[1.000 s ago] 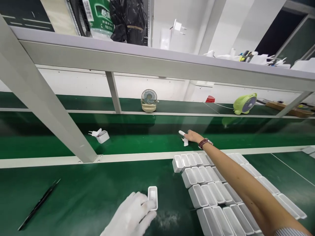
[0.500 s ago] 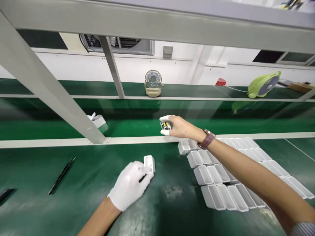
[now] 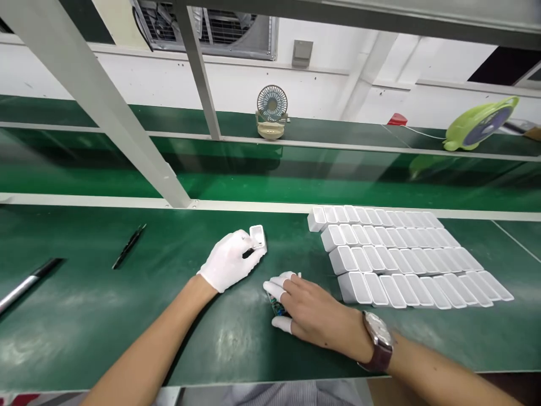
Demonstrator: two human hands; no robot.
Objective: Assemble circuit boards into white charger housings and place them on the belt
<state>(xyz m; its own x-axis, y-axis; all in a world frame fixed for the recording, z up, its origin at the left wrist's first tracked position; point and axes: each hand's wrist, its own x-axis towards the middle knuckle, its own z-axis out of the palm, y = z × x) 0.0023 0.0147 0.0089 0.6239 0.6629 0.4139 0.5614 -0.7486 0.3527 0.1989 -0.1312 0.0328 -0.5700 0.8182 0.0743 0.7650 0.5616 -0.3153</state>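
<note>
My left hand (image 3: 230,260), in a white glove, grips a small white plastic shell (image 3: 257,237) on the green bench top. My right hand (image 3: 310,309), bare but for white finger cots and a wristwatch, is closed over a small circuit-board part (image 3: 276,307) with plug prongs, just right of and nearer than the left hand. The part is mostly hidden under the fingers.
Several rows of empty white shells (image 3: 397,254) lie to the right. Black tweezers (image 3: 129,246) and a metal rod (image 3: 25,285) lie at the left. A slanted grey frame post (image 3: 127,129) rises behind. A small fan (image 3: 271,113) and a green fan (image 3: 477,124) stand on the far ledge.
My right hand picked the part off the belt beyond the rail and brought it back to the bench beside my left hand. The view tilted down.
</note>
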